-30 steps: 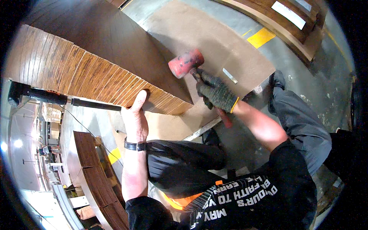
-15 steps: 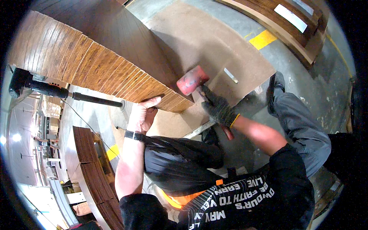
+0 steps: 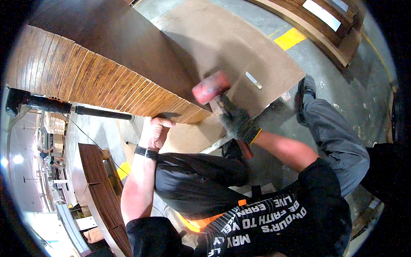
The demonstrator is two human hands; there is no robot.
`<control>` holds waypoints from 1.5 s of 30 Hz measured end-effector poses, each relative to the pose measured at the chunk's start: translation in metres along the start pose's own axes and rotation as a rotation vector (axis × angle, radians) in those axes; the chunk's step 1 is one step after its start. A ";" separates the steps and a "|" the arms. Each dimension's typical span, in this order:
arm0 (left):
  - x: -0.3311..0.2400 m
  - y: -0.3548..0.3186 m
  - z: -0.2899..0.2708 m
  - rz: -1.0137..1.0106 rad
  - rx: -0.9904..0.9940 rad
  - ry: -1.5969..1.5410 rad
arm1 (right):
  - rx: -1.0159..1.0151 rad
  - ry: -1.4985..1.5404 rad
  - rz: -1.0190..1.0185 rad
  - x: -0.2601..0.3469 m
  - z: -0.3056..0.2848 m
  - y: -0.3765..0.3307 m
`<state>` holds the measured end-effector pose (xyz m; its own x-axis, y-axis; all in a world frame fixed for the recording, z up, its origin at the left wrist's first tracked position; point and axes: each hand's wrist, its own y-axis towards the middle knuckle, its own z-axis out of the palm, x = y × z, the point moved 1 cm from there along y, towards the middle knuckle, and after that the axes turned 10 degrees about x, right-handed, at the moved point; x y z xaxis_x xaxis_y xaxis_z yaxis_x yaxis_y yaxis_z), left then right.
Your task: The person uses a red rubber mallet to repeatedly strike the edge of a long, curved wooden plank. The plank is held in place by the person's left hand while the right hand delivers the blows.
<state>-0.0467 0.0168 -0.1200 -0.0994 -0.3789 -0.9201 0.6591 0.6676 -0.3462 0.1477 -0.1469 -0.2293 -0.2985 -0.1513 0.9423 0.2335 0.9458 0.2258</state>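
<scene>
A tall stack of brown wood planks (image 3: 107,81) fills the upper left, its striped cut ends facing me. Bare except for a strapped wristwatch (image 3: 146,152), my left hand (image 3: 157,133) is at the lower edge of those ends. Its fingers are curled, with the thumb along the wood; anything inside them is hidden. My right hand (image 3: 239,122), in a dark knitted glove, is closed round the handle of a red mallet (image 3: 211,87). The scuffed mallet head is beside the stack's near right corner, the handle end (image 3: 245,150) below my glove.
Brown board (image 3: 248,47) lies under the stack, with a small pale strip (image 3: 253,80) on it. A black corded power tool (image 3: 47,103) is at left. More planks lie at lower left (image 3: 102,192) and upper right (image 3: 295,19). My knees are bent close by.
The mallet and my right hand have shifted slightly left in view. My left hand stays by the stack's edge, its thumb a little lower. The whole view has shifted slightly.
</scene>
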 end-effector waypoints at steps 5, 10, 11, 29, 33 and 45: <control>-0.001 -0.001 0.000 0.034 -0.004 0.032 | 0.019 -0.011 0.151 0.004 -0.002 0.002; 0.001 0.000 -0.001 0.031 -0.025 0.037 | 0.011 -0.134 0.062 0.005 0.001 0.004; 0.000 0.001 -0.001 0.034 -0.028 0.036 | -0.013 -0.124 -0.044 0.007 0.001 0.006; 0.001 0.001 -0.002 0.020 0.000 0.011 | 0.016 -0.027 0.064 0.011 0.000 0.006; 0.001 0.002 -0.004 0.008 0.027 0.022 | -0.010 -0.145 0.023 0.011 -0.002 0.005; -0.004 -0.002 0.003 0.016 -0.010 0.037 | -0.084 0.051 0.043 0.004 0.000 0.001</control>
<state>-0.0449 0.0150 -0.1153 -0.1164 -0.3444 -0.9316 0.6536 0.6797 -0.3329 0.1466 -0.1464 -0.2258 -0.2394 -0.1279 0.9625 0.3224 0.9246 0.2030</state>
